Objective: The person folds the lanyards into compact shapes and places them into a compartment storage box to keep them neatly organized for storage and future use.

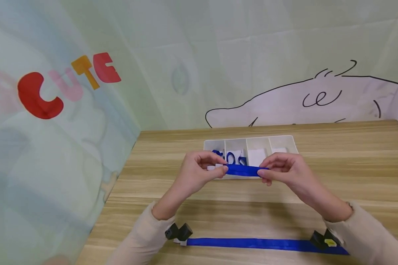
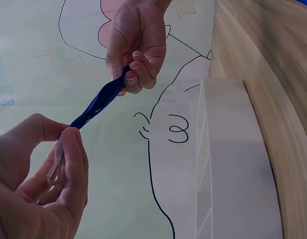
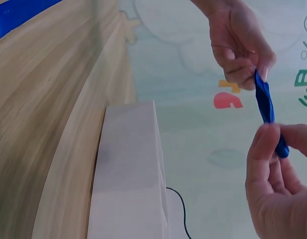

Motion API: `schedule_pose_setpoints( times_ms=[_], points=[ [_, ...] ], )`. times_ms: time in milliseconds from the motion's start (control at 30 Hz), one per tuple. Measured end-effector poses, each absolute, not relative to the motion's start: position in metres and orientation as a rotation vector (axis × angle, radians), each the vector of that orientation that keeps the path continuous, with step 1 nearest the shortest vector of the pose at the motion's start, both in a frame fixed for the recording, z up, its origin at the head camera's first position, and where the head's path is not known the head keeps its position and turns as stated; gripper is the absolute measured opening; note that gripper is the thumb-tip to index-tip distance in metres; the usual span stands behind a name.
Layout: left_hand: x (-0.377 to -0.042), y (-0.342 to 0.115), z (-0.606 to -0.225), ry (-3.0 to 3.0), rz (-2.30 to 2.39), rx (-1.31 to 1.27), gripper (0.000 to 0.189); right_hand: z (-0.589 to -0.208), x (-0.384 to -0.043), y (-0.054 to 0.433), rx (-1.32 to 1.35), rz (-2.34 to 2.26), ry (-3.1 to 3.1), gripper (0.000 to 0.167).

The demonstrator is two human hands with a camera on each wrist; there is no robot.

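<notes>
A short length of blue strap [image 1: 243, 170], which looks like a folded lanyard, is stretched between both hands above the front of a white divided tray [image 1: 242, 140]. My left hand [image 1: 194, 173] pinches its left end, where a white plastic loop [image 2: 54, 169] hangs by the fingers in the left wrist view. Thumb and fingers of my right hand [image 1: 290, 171] pinch the other end, and a bit of blue strap [image 3: 281, 149] sticks out past them in the right wrist view. Looped blue straps [image 1: 231, 158] lie in the tray's two left compartments.
A long blue strap [image 1: 252, 243] with a white end piece [image 1: 182, 242] lies across the near part of the wooden table [image 1: 159, 165], below the forearms. White pieces sit in the two right compartments. A printed cloth [image 1: 185, 55] hangs behind and at left.
</notes>
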State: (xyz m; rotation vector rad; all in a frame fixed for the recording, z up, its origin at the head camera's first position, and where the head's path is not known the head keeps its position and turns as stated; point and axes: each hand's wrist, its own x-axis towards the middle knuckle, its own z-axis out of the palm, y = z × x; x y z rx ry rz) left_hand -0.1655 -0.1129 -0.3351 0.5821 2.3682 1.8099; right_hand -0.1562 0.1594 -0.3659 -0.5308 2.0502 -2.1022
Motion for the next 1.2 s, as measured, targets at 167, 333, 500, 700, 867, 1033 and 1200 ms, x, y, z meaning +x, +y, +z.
schedule_pose_setpoints(
  times_ms=[167,333,500,700,867,1033,1200],
  points=[
    [-0.165,-0.111,-0.336,2.443,1.795,0.580,0.010,-0.361,-0.152,0.152,-0.429,-2.053,2.263,0.019],
    [-0.164,-0.106,-0.336,2.534,1.788,0.591,0.008,-0.358,-0.150,0.145,-0.434,-2.010,2.507,0.015],
    [-0.162,-0.100,-0.335,2.575,1.799,0.595,0.008,-0.355,-0.148,0.137,-0.448,-1.955,2.689,0.014],
    [-0.160,-0.095,-0.334,2.598,1.811,0.647,0.008,-0.351,-0.145,0.129,-0.493,-1.881,2.849,0.019],
    [-0.161,-0.095,-0.333,2.564,1.833,0.651,0.007,-0.351,-0.147,0.131,-0.499,-1.927,2.824,0.018],
    [-0.164,-0.100,-0.334,2.425,1.907,0.604,0.007,-0.351,-0.151,0.137,-0.436,-2.079,2.575,0.011],
    [-0.166,-0.102,-0.334,2.343,1.934,0.586,0.009,-0.352,-0.153,0.141,-0.448,-2.118,2.462,0.009]
  ],
)
